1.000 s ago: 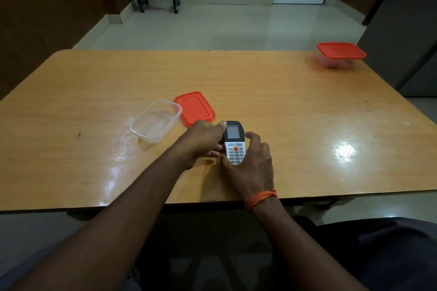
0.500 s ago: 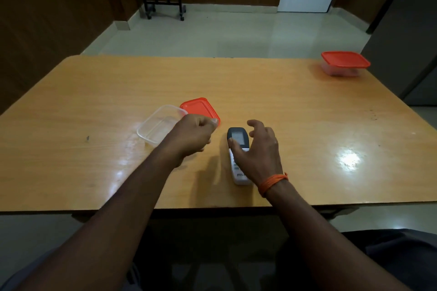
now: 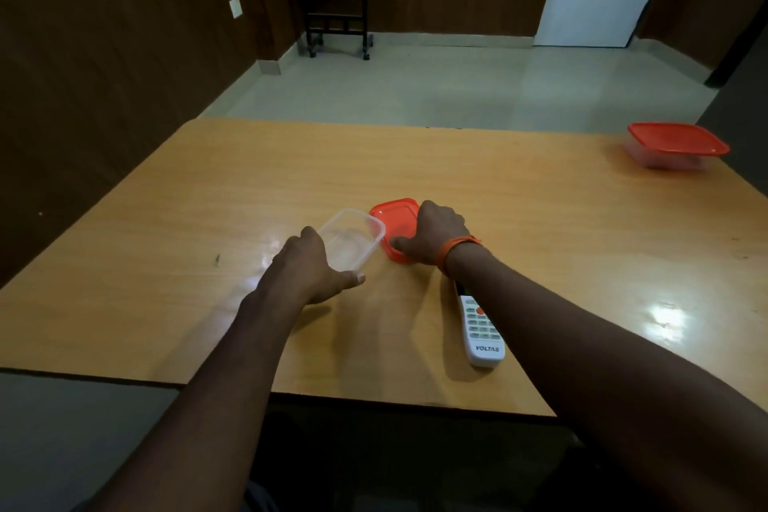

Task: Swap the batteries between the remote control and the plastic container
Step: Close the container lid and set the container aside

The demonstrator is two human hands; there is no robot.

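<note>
Closing step judged underway: left hand [image 3: 307, 270] cupped the clear container [image 3: 351, 239], right hand [image 3: 432, 235] pressed the red lid [image 3: 395, 216] just beside it, remote control [image 3: 480, 330] released behind the right wrist; lid-to-rim alignment called for next.

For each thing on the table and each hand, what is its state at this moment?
clear container: open, upright, looks empty
loose red lid: off, flat on table
remote control: lying buttons up
far container: closed with red lid
left hand: at clear container's near side
right hand: on loose red lid
</note>
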